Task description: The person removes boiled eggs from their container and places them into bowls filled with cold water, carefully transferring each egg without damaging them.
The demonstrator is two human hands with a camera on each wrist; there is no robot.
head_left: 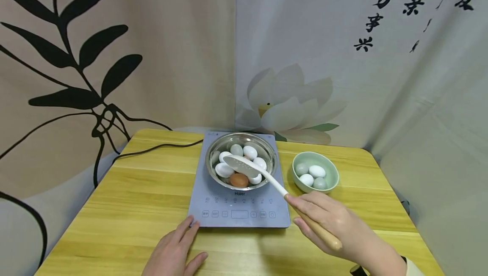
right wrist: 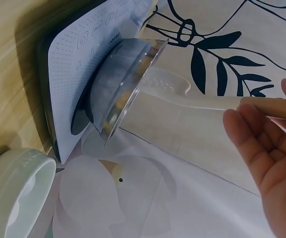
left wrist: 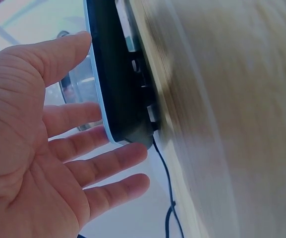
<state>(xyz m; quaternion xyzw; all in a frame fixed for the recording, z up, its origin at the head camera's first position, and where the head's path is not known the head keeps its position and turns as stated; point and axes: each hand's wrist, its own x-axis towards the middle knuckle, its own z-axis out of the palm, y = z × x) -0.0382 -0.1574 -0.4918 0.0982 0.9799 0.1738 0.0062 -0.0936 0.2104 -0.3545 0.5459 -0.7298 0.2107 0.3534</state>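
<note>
My right hand [head_left: 335, 225] grips the wooden handle of a white slotted spoon [head_left: 244, 166]. The spoon's perforated head is over the eggs inside a steel bowl [head_left: 270, 153], with no egg on it. Several white eggs [head_left: 224, 170] and one brown egg [head_left: 239, 180] lie in that bowl, partly covered by the spoon. Under the bowl is a flat grey induction cooker [head_left: 213, 204]. My left hand [head_left: 173, 246] touches its front left corner with fingertips; the left wrist view shows those fingers [left wrist: 115, 163] spread along the cooker's edge, holding nothing.
Right of the cooker stands a pale green bowl [head_left: 314, 154] with several white and greyish eggs. A black cord [head_left: 152, 148] runs off the wooden table [head_left: 145, 195] to the left. Printed curtains [head_left: 183, 56] hang behind the table and along its right side.
</note>
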